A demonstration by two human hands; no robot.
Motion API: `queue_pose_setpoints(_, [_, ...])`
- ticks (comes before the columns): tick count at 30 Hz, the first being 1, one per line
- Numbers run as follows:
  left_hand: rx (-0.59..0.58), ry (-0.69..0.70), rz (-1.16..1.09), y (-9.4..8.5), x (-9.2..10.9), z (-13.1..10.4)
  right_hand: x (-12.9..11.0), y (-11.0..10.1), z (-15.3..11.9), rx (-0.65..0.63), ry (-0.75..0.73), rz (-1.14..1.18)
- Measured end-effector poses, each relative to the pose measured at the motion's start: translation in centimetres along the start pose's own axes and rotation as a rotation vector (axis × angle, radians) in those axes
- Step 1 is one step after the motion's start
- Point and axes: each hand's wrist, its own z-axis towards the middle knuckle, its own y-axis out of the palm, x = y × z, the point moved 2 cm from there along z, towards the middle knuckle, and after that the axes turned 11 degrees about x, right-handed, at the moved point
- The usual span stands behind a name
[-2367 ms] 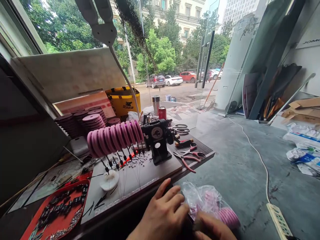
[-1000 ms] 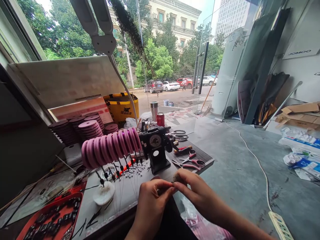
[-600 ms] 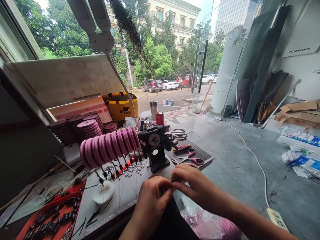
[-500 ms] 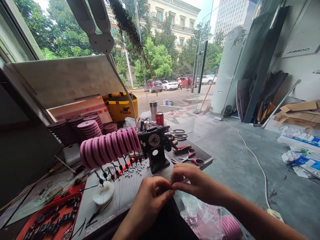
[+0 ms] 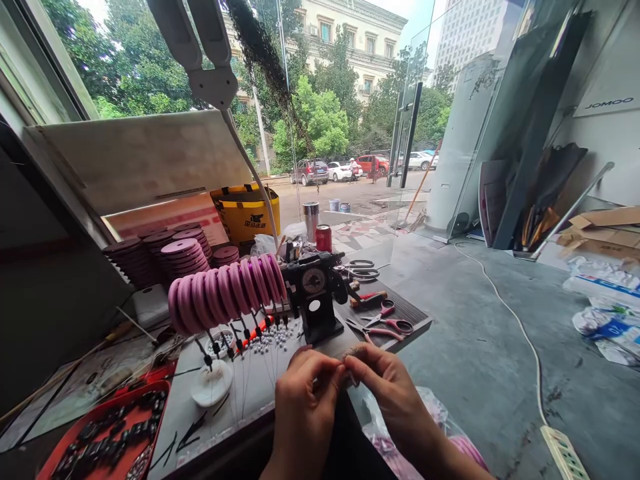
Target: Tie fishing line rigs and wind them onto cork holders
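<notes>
My left hand (image 5: 311, 387) and my right hand (image 5: 383, 383) meet at their fingertips just in front of the table edge. Both are pinched together; whatever lies between the fingertips is too small to make out. Beyond them stands a black winding device (image 5: 316, 293) with a dial. A row of pink spools (image 5: 227, 293) extends from its left side, with black clips and thin lines hanging below. Small grey beads (image 5: 270, 340) are scattered on the white board under the spools, near a round white dish (image 5: 212, 385).
Pink-handled scissors (image 5: 395, 325) lie on a dark board right of the device. A red tray (image 5: 65, 460) of black parts is at lower left. Behind are stacked spools (image 5: 181, 260), a red can (image 5: 323, 238) and a yellow bag (image 5: 250, 217). Plastic bags with pink spools sit below right.
My right hand has turned, its forearm now coming up more steeply from below. My left forearm is more upright too. The fingertips stay together. The view has shifted slightly.
</notes>
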Motion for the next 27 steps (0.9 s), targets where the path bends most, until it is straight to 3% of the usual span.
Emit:
queue_pose_setpoints(3, [0.034, 0.114, 0.073, 0.0, -0.1, -0.3, 0.2, 0.1, 0.0, 0.017, 0.016, 0.012])
queue_pose_setpoints(7, [-0.022, -0.044, -0.010, -0.1, -0.1, 0.0, -0.2, -0.5, 0.0, 0.031, 0.005, -0.008])
queue_pose_setpoints(11, [-0.049, -0.162, -0.054, -0.1, 0.1, 0.4, -1.3, -0.8, -0.4, -0.014, -0.169, -0.266])
queue_pose_setpoints(18, [-0.062, -0.197, 0.040, -0.1, 0.2, 0.6, -1.9, -0.7, -0.8, 0.037, -0.460, -0.696])
queue_pose_setpoints(21, [-0.148, -0.192, 0.067, -0.1, 0.4, 0.5, -2.3, -0.7, -0.3, -0.015, -0.434, -0.690])
queue_pose_setpoints(24, [-0.234, -0.183, 0.074, 0.1, 0.6, 0.6, -2.9, -0.7, 0.4, -0.095, -0.307, -0.625])
queue_pose_setpoints(27, [-0.227, -0.185, 0.102, 0.3, 0.6, 0.7, -3.1, -0.7, 1.2, -0.130, -0.191, -0.565])
